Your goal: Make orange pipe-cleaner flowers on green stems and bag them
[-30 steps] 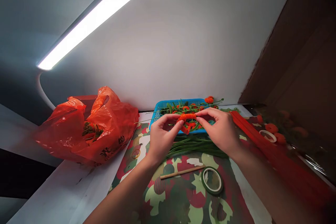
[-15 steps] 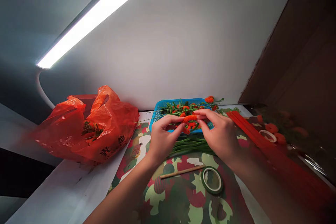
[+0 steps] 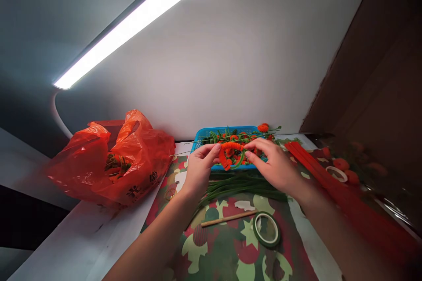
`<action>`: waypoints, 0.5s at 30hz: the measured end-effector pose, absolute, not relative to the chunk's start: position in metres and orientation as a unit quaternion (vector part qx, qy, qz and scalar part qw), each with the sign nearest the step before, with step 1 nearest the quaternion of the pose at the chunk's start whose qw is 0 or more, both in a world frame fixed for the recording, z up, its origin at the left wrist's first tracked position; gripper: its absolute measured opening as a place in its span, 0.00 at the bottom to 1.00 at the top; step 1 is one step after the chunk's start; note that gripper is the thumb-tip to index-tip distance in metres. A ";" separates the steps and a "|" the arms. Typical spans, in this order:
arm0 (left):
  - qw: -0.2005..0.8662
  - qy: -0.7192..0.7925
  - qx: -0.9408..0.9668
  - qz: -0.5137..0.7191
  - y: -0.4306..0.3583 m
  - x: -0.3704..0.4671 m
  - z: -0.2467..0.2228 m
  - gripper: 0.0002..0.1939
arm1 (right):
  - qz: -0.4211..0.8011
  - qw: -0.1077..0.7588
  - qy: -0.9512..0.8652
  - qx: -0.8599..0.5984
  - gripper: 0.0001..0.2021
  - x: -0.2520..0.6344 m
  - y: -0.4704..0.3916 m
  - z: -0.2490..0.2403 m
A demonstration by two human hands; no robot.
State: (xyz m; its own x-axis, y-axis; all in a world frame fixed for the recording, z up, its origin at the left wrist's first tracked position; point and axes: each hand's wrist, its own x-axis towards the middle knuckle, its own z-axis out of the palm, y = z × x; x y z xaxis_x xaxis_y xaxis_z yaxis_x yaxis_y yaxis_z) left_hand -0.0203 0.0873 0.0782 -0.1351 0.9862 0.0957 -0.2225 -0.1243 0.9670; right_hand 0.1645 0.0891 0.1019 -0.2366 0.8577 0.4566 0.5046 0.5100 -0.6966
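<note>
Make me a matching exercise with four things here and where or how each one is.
1. plastic bag
2. wooden stick
3. fuzzy orange strip
4. basket

A. between the left hand and right hand
B. red, with dark lettering
C. blue, holding orange and green pieces
D. on the patterned mat, beside the tape roll

Pairs: 1-B, 2-D, 3-A, 4-C

"What's on the white table (image 3: 95, 239)?"

"A patterned mat (image 3: 224, 252), middle."

"Around its centre?"

"Blue basket (image 3: 196, 138) at twelve, red plastic bag (image 3: 141, 167) at ten, red strips (image 3: 313, 170) at two."

"And on the mat?"

"Green stems (image 3: 237, 186) below the basket, a thin stick (image 3: 227, 219) near centre, green tape roll (image 3: 278, 233) at four."
</note>
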 end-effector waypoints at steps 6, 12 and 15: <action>0.459 0.458 0.413 0.640 0.093 -0.027 0.078 0.14 | 0.364 0.277 -0.771 -0.443 0.15 0.165 0.087 0.104; 0.406 0.463 0.366 0.698 0.101 -0.041 0.086 0.19 | 0.478 0.198 -0.761 -0.391 0.14 0.166 0.085 0.105; 0.406 0.463 0.342 0.710 0.105 -0.046 0.086 0.21 | 0.489 0.210 -0.746 -0.402 0.14 0.166 0.088 0.103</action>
